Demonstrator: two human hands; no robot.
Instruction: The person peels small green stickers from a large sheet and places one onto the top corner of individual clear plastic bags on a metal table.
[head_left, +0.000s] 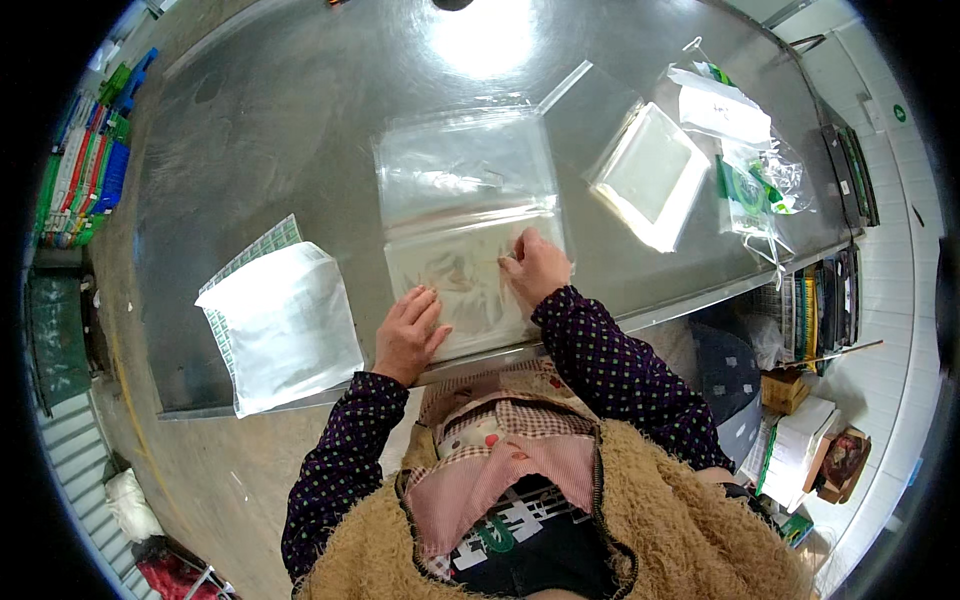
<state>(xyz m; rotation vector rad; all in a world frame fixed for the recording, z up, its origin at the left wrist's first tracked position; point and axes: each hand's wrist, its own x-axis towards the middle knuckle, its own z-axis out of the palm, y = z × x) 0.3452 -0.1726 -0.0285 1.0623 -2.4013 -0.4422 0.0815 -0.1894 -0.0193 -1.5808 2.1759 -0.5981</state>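
Note:
Clear plastic bags (469, 176) lie flat on the metal table (262, 157) before me, reaching down to its near edge. My left hand (411, 334) rests on the lower left side of these bags, fingers slightly apart and holding nothing. On their right side is my right hand (534, 266), with thumb and forefinger brought together at the film; whether film is pinched between them cannot be told. A white packet (292, 322) lies left of my left hand, on top of a green-and-white patterned sheet (274, 238).
To the right lie a stack of clear film sleeves (652, 176), a single clear sleeve (589, 105) and crumpled green-and-white plastic packaging (750, 172). Colourful crates (86, 169) stand beyond the table's left side. Below its right edge are a cardboard box (784, 390) and a dark chair (720, 367).

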